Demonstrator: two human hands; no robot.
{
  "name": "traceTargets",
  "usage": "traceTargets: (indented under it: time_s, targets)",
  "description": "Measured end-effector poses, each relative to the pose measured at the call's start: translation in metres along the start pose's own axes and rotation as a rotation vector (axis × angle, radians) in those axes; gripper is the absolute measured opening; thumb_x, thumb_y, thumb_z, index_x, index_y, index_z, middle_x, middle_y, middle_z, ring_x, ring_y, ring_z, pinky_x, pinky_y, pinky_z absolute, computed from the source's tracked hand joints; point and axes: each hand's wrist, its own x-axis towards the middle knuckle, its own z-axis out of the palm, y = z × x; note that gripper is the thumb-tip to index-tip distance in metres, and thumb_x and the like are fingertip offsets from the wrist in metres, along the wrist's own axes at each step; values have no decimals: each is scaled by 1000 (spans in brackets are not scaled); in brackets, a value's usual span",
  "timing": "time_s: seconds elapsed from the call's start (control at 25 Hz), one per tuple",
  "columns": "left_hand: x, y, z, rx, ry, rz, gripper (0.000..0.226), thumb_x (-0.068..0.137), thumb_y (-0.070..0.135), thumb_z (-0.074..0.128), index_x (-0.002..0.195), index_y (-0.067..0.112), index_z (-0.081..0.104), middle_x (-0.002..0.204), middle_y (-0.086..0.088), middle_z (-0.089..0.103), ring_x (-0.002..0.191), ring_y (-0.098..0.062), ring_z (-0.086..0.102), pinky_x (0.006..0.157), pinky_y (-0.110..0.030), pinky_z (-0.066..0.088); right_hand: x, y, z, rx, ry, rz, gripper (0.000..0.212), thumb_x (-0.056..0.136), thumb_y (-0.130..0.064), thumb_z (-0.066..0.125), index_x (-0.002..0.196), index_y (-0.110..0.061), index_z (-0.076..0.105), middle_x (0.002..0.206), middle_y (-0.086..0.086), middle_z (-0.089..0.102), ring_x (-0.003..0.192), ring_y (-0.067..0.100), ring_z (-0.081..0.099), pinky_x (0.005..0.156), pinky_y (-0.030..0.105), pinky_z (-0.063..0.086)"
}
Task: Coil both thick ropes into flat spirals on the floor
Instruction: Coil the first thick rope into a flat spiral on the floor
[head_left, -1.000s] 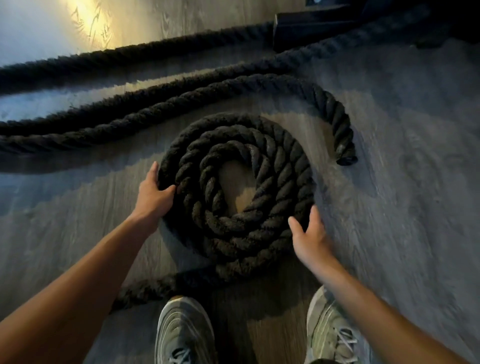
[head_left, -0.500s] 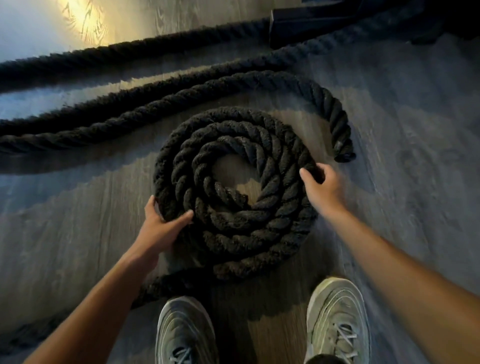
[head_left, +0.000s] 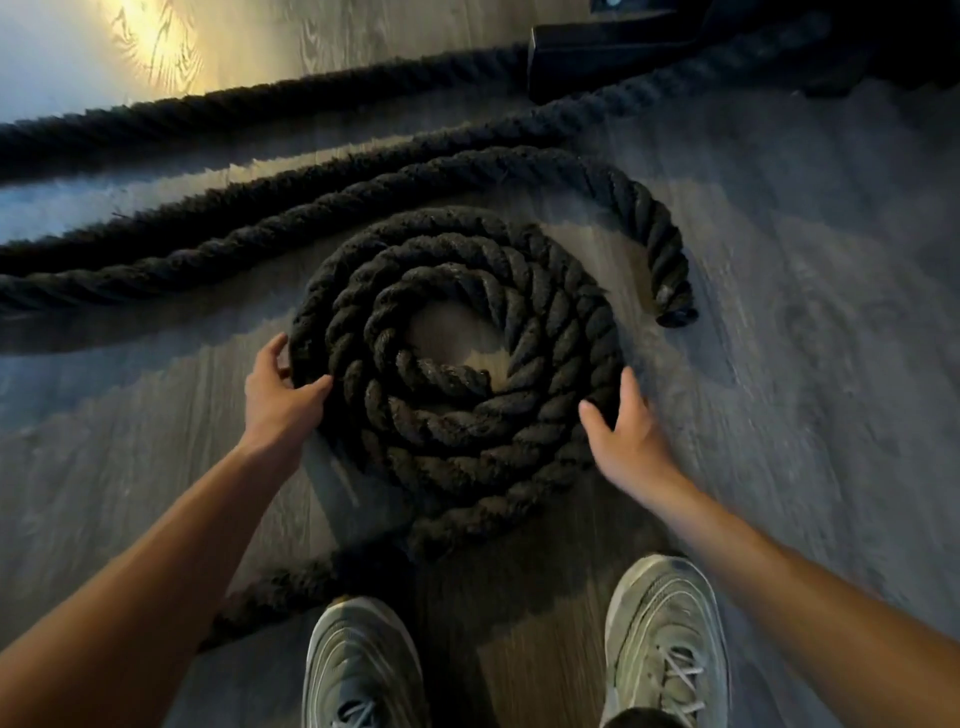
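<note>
- Slid the right hand (head_left: 623, 436) down from the coil's upper right to its lower-right edge since half a second back, and nudged the left hand (head_left: 275, 400) a bit further up the left edge.
- Looking at a coil (head_left: 519, 291) of thick black rope, roughly three turns, flat on the wood floor (head_left: 805, 415) just ahead of the left shoe (head_left: 358, 670) and right shoe (head_left: 665, 634) (small bare gap in the middle).
- Pressing the left hand against the outer turn, thumb up on the rope, not clamped round anything.
- Same deal on the right: open and spread, touching the outer turn.
- Trailing off to the lower left past the left shoe: the coil's loose tail (head_left: 291, 587).
- Lying uncoiled just behind the coil: the second rope (head_left: 363, 192), hooking round to a cut end on the right.
- Further back, more rope and a dark block (head_left: 597, 57) at the top edge.
</note>
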Motion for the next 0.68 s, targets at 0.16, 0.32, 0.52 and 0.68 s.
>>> traceTargets:
  time_s: [0.16, 0.32, 0.52, 0.68]
  targets:
    - [-49, -40, 1, 95, -2, -105, 101, 67, 37, 83, 148, 55, 25, 144, -15, 41, 116, -33, 60, 95, -56, 55, 64, -21, -35, 26, 85, -43, 64, 95, -40, 58, 151, -21, 34, 150, 9, 42, 136, 26, 42, 108, 35, 34]
    - [-68, -65, -1, 44, -117, -223, 124, 45, 62, 92, 142, 63, 14, 145, -3, 51, 119, -27, 63, 97, -56, 54, 78, -22, -26, 108, 218, 80, 54, 88, -53, 58, 132, -22, 55, 129, 6, 60, 119, 29, 56, 94, 35, 43]
    - [-8, -27, -18, -53, -17, -138, 88, 80, 41, 82, 152, 29, 32, 133, -14, 59, 97, -19, 67, 74, -33, 56, -21, -5, 17, 255, 314, 225, 62, 95, -43, 56, 148, -23, 33, 151, 12, 35, 132, 33, 43, 93, 36, 39]
    - [23, 2, -6, -30, -23, -43, 64, 98, 28, 66, 154, 27, 36, 138, -4, 56, 113, -21, 63, 94, -36, 54, -93, 6, 55, 273, 172, 123, 75, 98, -41, 48, 157, -20, 7, 163, 9, 12, 149, 26, 18, 112, 35, 27]
